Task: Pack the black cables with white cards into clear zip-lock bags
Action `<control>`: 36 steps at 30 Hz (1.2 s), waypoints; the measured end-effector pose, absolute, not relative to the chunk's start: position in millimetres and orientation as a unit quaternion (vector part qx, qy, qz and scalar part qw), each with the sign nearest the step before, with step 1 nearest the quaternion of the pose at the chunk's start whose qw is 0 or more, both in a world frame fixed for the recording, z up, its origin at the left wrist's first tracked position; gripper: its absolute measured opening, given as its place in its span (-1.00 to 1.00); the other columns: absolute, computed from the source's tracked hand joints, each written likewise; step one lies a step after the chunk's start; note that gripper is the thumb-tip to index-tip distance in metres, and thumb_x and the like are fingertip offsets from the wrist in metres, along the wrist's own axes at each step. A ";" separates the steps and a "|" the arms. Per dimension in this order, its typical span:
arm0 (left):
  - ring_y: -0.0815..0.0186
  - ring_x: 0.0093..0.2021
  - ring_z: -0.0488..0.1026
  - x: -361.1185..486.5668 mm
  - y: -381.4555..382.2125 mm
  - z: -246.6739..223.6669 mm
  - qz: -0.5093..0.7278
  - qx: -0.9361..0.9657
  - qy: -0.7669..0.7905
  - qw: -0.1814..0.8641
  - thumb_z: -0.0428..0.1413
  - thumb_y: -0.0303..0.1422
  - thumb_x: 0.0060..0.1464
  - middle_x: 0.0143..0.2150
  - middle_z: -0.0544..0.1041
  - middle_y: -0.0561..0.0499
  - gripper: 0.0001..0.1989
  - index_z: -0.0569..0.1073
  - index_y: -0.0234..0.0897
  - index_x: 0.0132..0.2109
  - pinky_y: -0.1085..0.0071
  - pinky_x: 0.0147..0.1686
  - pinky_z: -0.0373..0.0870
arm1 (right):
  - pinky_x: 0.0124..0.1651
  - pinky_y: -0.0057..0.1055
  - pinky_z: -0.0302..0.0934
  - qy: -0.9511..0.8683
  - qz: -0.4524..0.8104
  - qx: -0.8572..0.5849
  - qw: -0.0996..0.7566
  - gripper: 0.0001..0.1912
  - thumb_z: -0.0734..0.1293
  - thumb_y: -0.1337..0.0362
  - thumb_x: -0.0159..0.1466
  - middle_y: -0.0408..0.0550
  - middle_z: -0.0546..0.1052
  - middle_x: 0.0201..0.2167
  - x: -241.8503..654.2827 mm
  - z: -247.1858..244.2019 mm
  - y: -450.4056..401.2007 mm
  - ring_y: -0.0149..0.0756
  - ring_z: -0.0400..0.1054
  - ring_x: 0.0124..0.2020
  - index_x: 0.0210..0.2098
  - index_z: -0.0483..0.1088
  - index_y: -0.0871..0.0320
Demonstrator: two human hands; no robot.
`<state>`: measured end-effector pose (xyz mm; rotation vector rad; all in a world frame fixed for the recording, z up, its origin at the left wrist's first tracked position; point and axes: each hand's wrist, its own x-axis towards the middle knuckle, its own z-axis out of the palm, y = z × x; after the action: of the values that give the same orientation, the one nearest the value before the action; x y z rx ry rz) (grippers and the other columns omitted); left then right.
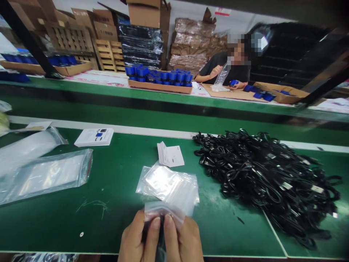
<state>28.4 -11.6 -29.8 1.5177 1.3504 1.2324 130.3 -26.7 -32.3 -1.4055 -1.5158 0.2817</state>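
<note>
At the front edge of the green table, my left hand (139,236) and my right hand (180,238) pinch a small clear plastic bag (160,208) between thumbs and fingers. Something dark is inside the bag, mostly covered by my fingers. Just beyond lies a pile of flat clear bags (177,187), fanned out and shiny. A folded stack of white leaflets (171,155) rests behind that pile. To the right spreads a large tangled heap of black cables (259,174), with a few light connector ends showing.
On the left lie large plastic bags (49,174) and a stack of printed cards (94,137). Across a green ledge, a co-worker (223,69) handles a clear bag and a blue item. Cardboard trays of blue items (160,82) stand there. A small round sticker (81,234) is near the front edge.
</note>
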 end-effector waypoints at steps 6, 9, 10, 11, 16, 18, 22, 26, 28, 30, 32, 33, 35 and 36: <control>0.38 -0.43 0.45 20.1 1.6 -6.3 0.440 0.552 0.493 0.509 0.14 -0.19 0.09 -0.42 0.53 0.11 -0.82 0.51 -0.18 -0.32 0.58 -0.37 0.40 | -0.43 -0.52 0.17 -0.548 0.317 -0.562 0.532 -0.83 0.24 0.28 0.28 -0.17 0.39 -0.52 147.0 -13.8 -23.5 -0.40 0.30 -0.50 -0.44 0.38 0.14; 0.40 -0.47 0.41 18.5 3.7 -2.6 0.433 0.556 0.483 0.519 0.13 -0.21 0.10 -0.48 0.44 0.13 -0.82 0.50 -0.19 -0.36 0.61 -0.46 0.36 | -0.42 -0.52 0.14 -0.525 0.341 -0.556 0.547 -0.80 0.23 0.27 0.29 -0.17 0.39 -0.53 148.4 -11.3 -22.7 -0.41 0.28 -0.50 -0.44 0.39 0.14; 0.42 -0.49 0.39 17.8 4.2 -2.3 0.427 0.562 0.478 0.523 0.12 -0.22 0.11 -0.48 0.42 0.14 -0.82 0.49 -0.19 -0.37 0.62 -0.49 0.35 | -0.42 -0.52 0.14 -0.520 0.346 -0.553 0.551 -0.79 0.23 0.27 0.30 -0.17 0.39 -0.54 147.9 -10.9 -22.6 -0.41 0.28 -0.50 -0.44 0.39 0.15; 0.43 -0.50 0.38 17.1 4.7 -2.1 0.419 0.572 0.470 0.526 0.11 -0.23 0.12 -0.48 0.41 0.14 -0.82 0.49 -0.20 -0.38 0.63 -0.50 0.34 | -0.41 -0.52 0.14 -0.517 0.351 -0.551 0.554 -0.79 0.22 0.27 0.30 -0.17 0.39 -0.54 147.3 -10.7 -22.6 -0.40 0.27 -0.50 -0.44 0.39 0.15; 0.43 -0.49 0.36 16.7 5.3 0.8 0.413 0.562 0.470 0.541 0.13 -0.25 0.10 -0.48 0.37 0.13 -0.80 0.48 -0.22 -0.44 0.62 -0.47 0.34 | -0.45 -0.49 0.10 -0.515 0.368 -0.538 0.557 -0.78 0.23 0.25 0.28 -0.17 0.34 -0.56 145.7 -11.7 -23.5 -0.39 0.22 -0.51 -0.48 0.35 0.16; 0.44 -0.50 0.31 18.5 4.1 2.9 0.414 0.543 0.478 0.552 0.13 -0.23 0.08 -0.50 0.33 0.13 -0.76 0.46 -0.23 -0.48 0.61 -0.48 0.31 | -0.46 -0.49 0.06 -0.507 0.382 -0.538 0.555 -0.76 0.23 0.22 0.29 -0.20 0.29 -0.58 146.2 -13.4 -24.6 -0.40 0.18 -0.53 -0.49 0.31 0.15; 0.44 -0.51 0.25 20.9 2.2 3.8 0.404 0.556 0.468 0.555 0.13 -0.23 0.08 -0.51 0.31 0.13 -0.75 0.45 -0.23 -0.50 0.59 -0.49 0.25 | -0.46 -0.49 0.03 -0.484 0.415 -0.548 0.542 -0.71 0.22 0.13 0.30 -0.22 0.23 -0.57 146.7 -17.9 -27.1 -0.40 0.13 -0.53 -0.49 0.24 0.14; 0.44 -0.50 0.27 19.4 1.9 1.5 0.385 0.580 0.466 0.546 0.12 -0.24 0.09 -0.50 0.32 0.12 -0.75 0.44 -0.24 -0.49 0.58 -0.48 0.22 | -0.45 -0.48 0.01 -0.485 0.414 -0.554 0.534 -0.69 0.21 0.10 0.30 -0.23 0.20 -0.57 145.5 -19.5 -28.5 -0.40 0.10 -0.52 -0.50 0.20 0.13; 0.43 -0.50 0.30 16.5 2.9 0.0 0.383 0.597 0.468 0.527 0.11 -0.24 0.11 -0.51 0.33 0.12 -0.73 0.44 -0.25 -0.50 0.57 -0.48 0.23 | -0.46 -0.49 0.01 -0.494 0.402 -0.562 0.529 -0.69 0.20 0.12 0.30 -0.23 0.19 -0.58 146.7 -16.9 -28.0 -0.41 0.09 -0.53 -0.51 0.19 0.13; 0.42 -0.50 0.33 11.9 5.3 -2.0 0.382 0.616 0.467 0.507 0.10 -0.25 0.12 -0.52 0.36 0.11 -0.74 0.47 -0.23 -0.49 0.57 -0.47 0.25 | -0.46 -0.49 0.06 -0.513 0.400 -0.558 0.516 -0.71 0.21 0.16 0.30 -0.21 0.25 -0.57 150.9 -11.9 -26.6 -0.40 0.15 -0.53 -0.51 0.24 0.14; 0.40 -0.48 0.38 6.5 8.5 -4.6 0.372 0.637 0.460 0.495 0.09 -0.27 0.13 -0.50 0.42 0.10 -0.76 0.51 -0.22 -0.46 0.58 -0.46 0.29 | -0.42 -0.50 0.13 -0.547 0.403 -0.544 0.491 -0.74 0.20 0.23 0.32 -0.17 0.34 -0.55 157.4 -6.4 -24.9 -0.39 0.25 -0.50 -0.48 0.32 0.16; 0.39 -0.47 0.41 4.1 10.0 -5.9 0.368 0.644 0.457 0.491 0.09 -0.28 0.14 -0.48 0.45 0.09 -0.77 0.53 -0.21 -0.44 0.58 -0.45 0.31 | -0.39 -0.50 0.17 -0.567 0.403 -0.535 0.479 -0.74 0.19 0.26 0.33 -0.14 0.40 -0.53 160.7 -4.4 -24.2 -0.38 0.30 -0.47 -0.46 0.36 0.17; 0.37 -0.45 0.45 0.8 11.8 -7.7 0.364 0.653 0.449 0.489 0.07 -0.29 0.16 -0.46 0.49 0.07 -0.77 0.55 -0.20 -0.41 0.57 -0.43 0.34 | -0.34 -0.50 0.22 -0.606 0.383 -0.522 0.463 -0.74 0.17 0.32 0.34 -0.10 0.49 -0.48 165.2 -2.9 -23.3 -0.36 0.39 -0.42 -0.41 0.42 0.16; 0.36 -0.44 0.46 -0.1 11.9 -8.3 0.365 0.655 0.445 0.490 0.06 -0.28 0.16 -0.46 0.50 0.07 -0.76 0.55 -0.19 -0.40 0.57 -0.41 0.35 | -0.33 -0.48 0.24 -0.623 0.359 -0.519 0.462 -0.74 0.16 0.34 0.34 -0.10 0.52 -0.46 165.8 -3.4 -23.1 -0.35 0.41 -0.41 -0.38 0.44 0.15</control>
<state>-0.1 11.9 -8.3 1.5900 1.0821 0.8873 165.8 -23.1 -3.4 -1.2767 -1.5316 0.8819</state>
